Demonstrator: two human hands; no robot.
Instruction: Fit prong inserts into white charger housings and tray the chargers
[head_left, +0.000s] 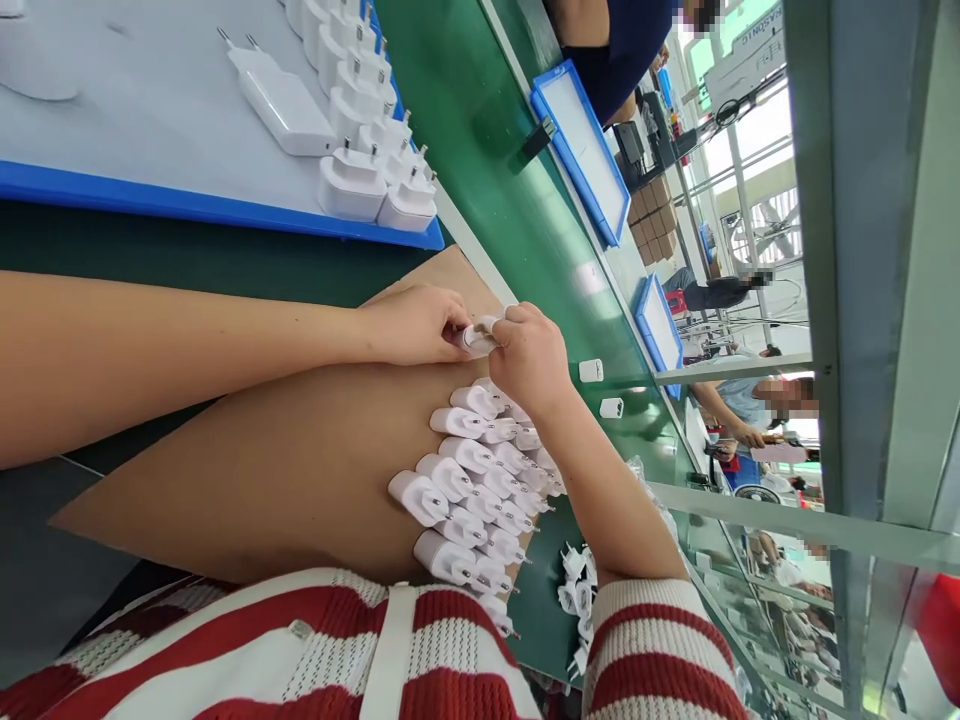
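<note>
Near the middle of the view, my left hand (420,325) pinches one end of a white plug adapter (477,338). Closed round the other end, my right hand (531,358) has its thumb against the piece and partly hides it. Both hands are over a brown cardboard sheet (300,465). Just below my right hand, several white plug adapters (461,470) stand in close rows on the cardboard, their metal pins showing.
A blue-edged tray (180,195) at upper left holds white adapters and one flat charger (281,100). The green belt (480,130) carries a black piece (537,140) and two white ones. More plugs (577,590) lie lower right. People sit beyond.
</note>
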